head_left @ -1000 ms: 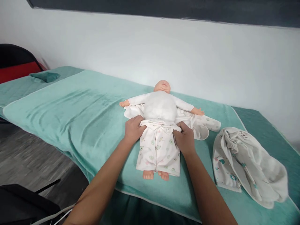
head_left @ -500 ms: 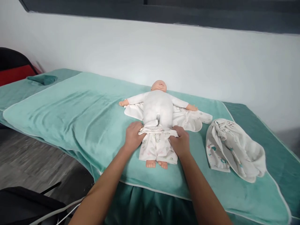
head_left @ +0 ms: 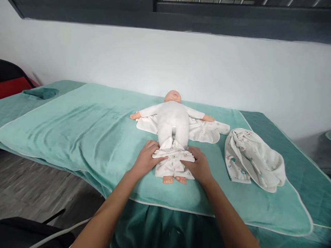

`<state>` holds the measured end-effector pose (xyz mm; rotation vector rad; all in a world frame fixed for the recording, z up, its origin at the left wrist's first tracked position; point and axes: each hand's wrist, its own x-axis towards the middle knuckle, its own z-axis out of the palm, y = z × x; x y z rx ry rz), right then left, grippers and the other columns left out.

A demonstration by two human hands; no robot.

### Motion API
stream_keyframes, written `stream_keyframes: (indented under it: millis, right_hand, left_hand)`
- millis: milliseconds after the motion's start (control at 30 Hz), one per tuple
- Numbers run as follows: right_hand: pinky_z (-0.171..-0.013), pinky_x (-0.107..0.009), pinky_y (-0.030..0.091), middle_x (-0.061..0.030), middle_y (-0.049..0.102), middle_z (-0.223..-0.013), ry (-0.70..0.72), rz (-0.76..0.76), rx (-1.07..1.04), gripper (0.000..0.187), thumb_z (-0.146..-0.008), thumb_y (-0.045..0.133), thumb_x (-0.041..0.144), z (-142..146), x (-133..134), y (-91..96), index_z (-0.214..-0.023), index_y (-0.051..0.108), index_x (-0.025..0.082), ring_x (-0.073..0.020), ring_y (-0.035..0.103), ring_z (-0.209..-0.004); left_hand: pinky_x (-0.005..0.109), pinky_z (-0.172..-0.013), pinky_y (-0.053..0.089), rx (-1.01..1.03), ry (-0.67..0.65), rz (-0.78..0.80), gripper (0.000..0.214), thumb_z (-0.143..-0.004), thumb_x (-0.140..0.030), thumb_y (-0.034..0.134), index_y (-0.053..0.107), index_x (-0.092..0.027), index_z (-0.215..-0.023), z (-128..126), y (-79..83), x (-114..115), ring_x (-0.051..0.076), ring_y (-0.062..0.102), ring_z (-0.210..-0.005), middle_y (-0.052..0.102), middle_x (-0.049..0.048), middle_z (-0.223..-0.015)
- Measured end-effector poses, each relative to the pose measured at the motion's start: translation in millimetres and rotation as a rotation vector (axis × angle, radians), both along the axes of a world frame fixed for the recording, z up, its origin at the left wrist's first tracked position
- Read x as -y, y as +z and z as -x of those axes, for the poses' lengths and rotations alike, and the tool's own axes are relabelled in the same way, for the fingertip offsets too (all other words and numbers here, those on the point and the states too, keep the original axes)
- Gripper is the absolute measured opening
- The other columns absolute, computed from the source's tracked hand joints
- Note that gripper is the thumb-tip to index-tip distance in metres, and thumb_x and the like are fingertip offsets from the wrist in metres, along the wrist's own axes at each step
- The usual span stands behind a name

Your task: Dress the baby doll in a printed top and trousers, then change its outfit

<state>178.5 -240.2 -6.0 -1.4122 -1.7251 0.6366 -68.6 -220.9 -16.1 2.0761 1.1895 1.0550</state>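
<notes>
Behind, a white wall (head_left: 116, 55). Below it, a green-covered bed (head_left: 271, 134), topped by a white-edged, light-green blanket (head_left: 85, 124). Flat on its back on the blanket, head toward the wall, a baby doll (head_left: 173, 115), arms spread. To the right, a crumpled white garment (head_left: 262, 156); partly beneath the doll, a white top (head_left: 203, 133). Bunched around the lower legs, printed trousers (head_left: 167, 168), held narrowly at opposite sides of the waistband by left grip (head_left: 146, 157) and right grip (head_left: 199, 165). Past the hems, bare feet (head_left: 168, 179).

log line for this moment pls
doll: face-up on green cloth | left hand: holding pants | right hand: holding pants | pants: bunched, feet showing
</notes>
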Motion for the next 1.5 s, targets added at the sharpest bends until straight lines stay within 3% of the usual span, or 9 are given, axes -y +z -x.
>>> stream_keyframes:
  millis: [133,233,300,467,700,1067,1200,1333,1500]
  right_hand:
    - [-0.078,-0.037,0.050,-0.0024,0.062,-0.088,0.135,0.186,-0.104,0.027,-0.076,0.072,0.040,-5.2,11.2,11.2,-0.092,0.059,0.023,-0.0237,0.059,-0.087]
    - [-0.087,-0.041,0.053,-0.0076,0.062,-0.116,0.342,0.262,-0.090,0.077,-0.062,0.087,0.049,-14.3,21.8,18.4,-0.126,0.053,0.024,-0.0290,0.061,-0.105]
    - [-0.097,-0.048,0.051,-0.0114,0.058,-0.127,0.373,0.188,-0.008,0.101,-0.048,0.094,0.053,-16.8,28.2,15.9,-0.133,0.048,0.025,-0.0353,0.058,-0.117]
    - [-0.099,-0.056,0.049,-0.0129,0.058,-0.120,0.195,-0.039,0.109,0.083,-0.058,0.091,0.048,-4.8,35.2,-2.4,-0.125,0.048,0.025,-0.0381,0.058,-0.114]
    - [-0.093,-0.046,0.054,-0.0125,0.051,-0.122,0.012,-0.151,0.143,0.055,-0.073,0.081,0.043,9.3,29.8,-5.6,-0.115,0.051,0.024,-0.0315,0.057,-0.114]
    - [-0.058,-0.029,0.036,-0.0006,0.060,-0.074,-0.115,0.047,0.277,0.036,-0.082,0.066,0.049,12.0,48.9,35.8,-0.068,0.045,0.024,-0.0174,0.055,-0.064]
    - [-0.059,-0.028,0.035,0.0007,0.060,-0.064,0.008,0.250,0.238,0.025,-0.081,0.065,0.042,14.5,67.3,63.8,-0.069,0.054,0.024,-0.0184,0.055,-0.065]
    - [-0.067,-0.028,0.043,-0.0003,0.068,-0.081,0.317,0.598,-0.059,0.027,-0.078,0.071,0.044,10.8,71.5,94.4,-0.089,0.067,0.020,-0.0197,0.061,-0.078]
    - [-0.075,-0.028,0.047,-0.0015,0.068,-0.094,0.662,0.641,-0.118,0.044,-0.075,0.077,0.050,3.3,49.6,138.4,-0.101,0.064,0.019,-0.0204,0.062,-0.089]
  left_hand:
    - [0.043,-0.102,0.047,0.021,-0.044,0.047,0.052,-0.079,-0.050,0.076,0.056,-0.022,-0.119,6.0,-3.0,20.1,0.028,0.056,-0.117,0.059,0.0111,-0.122]
    - [0.053,-0.111,0.044,-0.094,-0.105,0.024,0.119,-0.053,-0.055,0.091,0.031,-0.027,-0.151,5.7,-7.6,42.1,0.039,0.043,-0.139,0.040,0.0195,-0.150]
    - [0.060,-0.113,0.039,-0.200,-0.056,-0.054,0.132,-0.047,-0.059,0.093,0.024,-0.028,-0.155,-1.4,-12.2,53.0,0.045,0.035,-0.144,0.032,0.0222,-0.154]
    - [0.059,-0.112,0.038,-0.339,0.117,-0.263,0.101,-0.070,-0.051,0.082,0.029,-0.024,-0.153,-21.7,-19.0,51.2,0.041,0.044,-0.134,0.043,0.0199,-0.139]
    - [0.052,-0.108,0.038,-0.541,0.100,-0.343,0.080,-0.078,-0.055,0.075,0.042,-0.022,-0.144,-13.5,-2.0,29.5,0.033,0.058,-0.114,0.061,0.0131,-0.118]
    - [0.038,-0.082,0.044,-0.432,0.052,0.046,0.037,-0.083,-0.017,0.059,0.061,-0.031,-0.117,-17.6,43.7,52.5,0.027,0.069,-0.088,0.075,0.0001,-0.100]
    - [0.032,-0.079,0.047,-0.083,-0.081,0.412,0.047,-0.073,-0.010,0.056,0.062,-0.028,-0.117,-9.8,55.6,63.4,0.023,0.068,-0.092,0.074,-0.0009,-0.101]
    - [0.031,-0.094,0.049,0.244,-0.338,0.712,0.039,-0.079,-0.023,0.064,0.063,-0.021,-0.118,14.3,74.3,58.6,0.024,0.064,-0.112,0.069,0.0039,-0.121]
    - [0.026,-0.084,0.050,0.038,-0.537,0.678,0.040,-0.077,-0.036,0.073,0.065,-0.020,-0.114,43.1,126.3,42.2,0.022,0.063,-0.103,0.069,0.0036,-0.112]
